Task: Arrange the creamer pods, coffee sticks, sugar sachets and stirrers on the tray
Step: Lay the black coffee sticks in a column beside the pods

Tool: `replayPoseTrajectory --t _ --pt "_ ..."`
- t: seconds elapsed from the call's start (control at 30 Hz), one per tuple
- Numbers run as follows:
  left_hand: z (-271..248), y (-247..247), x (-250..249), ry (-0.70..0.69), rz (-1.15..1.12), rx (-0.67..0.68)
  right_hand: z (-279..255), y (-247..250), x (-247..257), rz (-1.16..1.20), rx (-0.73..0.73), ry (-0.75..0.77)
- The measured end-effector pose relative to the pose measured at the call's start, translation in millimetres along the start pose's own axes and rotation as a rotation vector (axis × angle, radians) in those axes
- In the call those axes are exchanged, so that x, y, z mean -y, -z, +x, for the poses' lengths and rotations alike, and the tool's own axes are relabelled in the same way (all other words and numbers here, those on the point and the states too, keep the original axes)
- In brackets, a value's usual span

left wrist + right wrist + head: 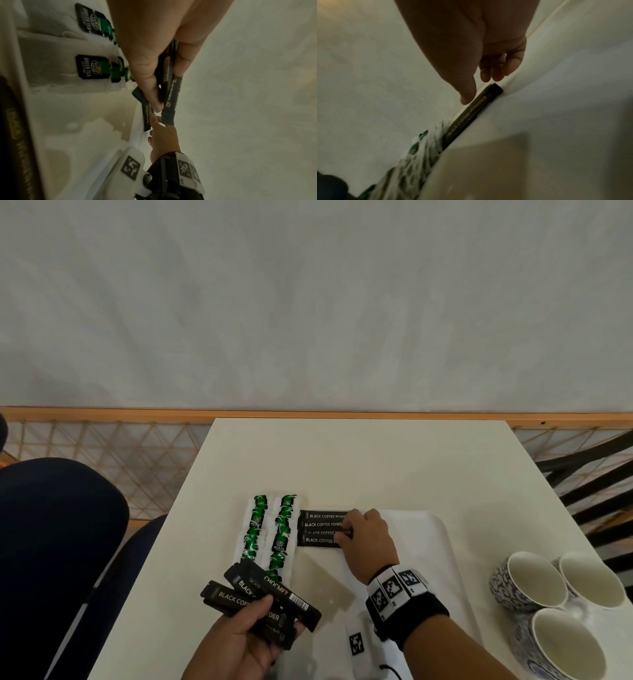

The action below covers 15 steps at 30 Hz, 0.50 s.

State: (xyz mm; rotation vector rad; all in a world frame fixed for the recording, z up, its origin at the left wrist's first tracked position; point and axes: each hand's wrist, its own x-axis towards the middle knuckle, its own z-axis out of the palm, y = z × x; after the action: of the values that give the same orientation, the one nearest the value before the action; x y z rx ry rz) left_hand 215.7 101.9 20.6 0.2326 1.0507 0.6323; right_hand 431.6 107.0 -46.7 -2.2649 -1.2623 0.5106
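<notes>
A white tray point(407, 539) lies on the white table point(359, 460). Two columns of green tea bags point(272, 529) fill its left part, also seen in the left wrist view point(92, 66). Beside them several black coffee sticks point(322, 528) lie flat in a stacked row. My right hand point(347, 529) rests its fingertips on the right ends of that row; the right wrist view shows its loose fingers point(488, 75) above one stick point(471, 115), gripping nothing. My left hand point(281, 616) hovers at the tray's near left and grips a fanned bundle of coffee sticks point(260, 594), pinched between thumb and fingers point(157, 105).
Three patterned cups point(529, 580) stand grouped at the table's right edge. A dark blue chair point(51, 542) sits left of the table, and a black chair frame point(599, 491) to the right. The wall lies beyond the table's far edge.
</notes>
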Motion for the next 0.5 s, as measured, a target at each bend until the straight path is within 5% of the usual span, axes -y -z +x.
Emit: replayPoseTrajectory --t 0.07,0.27,0.5 --pt "1.9 1.1 0.5 -0.015 0.0 -0.012 -12.0 8.8 10.6 0.086 0.015 0.086" --pt "9.6 5.9 5.4 -0.012 0.037 0.042 -65.4 28.9 40.2 0.408 0.489 0.241" --pt "8.5 4.9 6.8 -0.043 0.046 0.019 -77.9 22.9 36.2 0.419 0.371 0.24"
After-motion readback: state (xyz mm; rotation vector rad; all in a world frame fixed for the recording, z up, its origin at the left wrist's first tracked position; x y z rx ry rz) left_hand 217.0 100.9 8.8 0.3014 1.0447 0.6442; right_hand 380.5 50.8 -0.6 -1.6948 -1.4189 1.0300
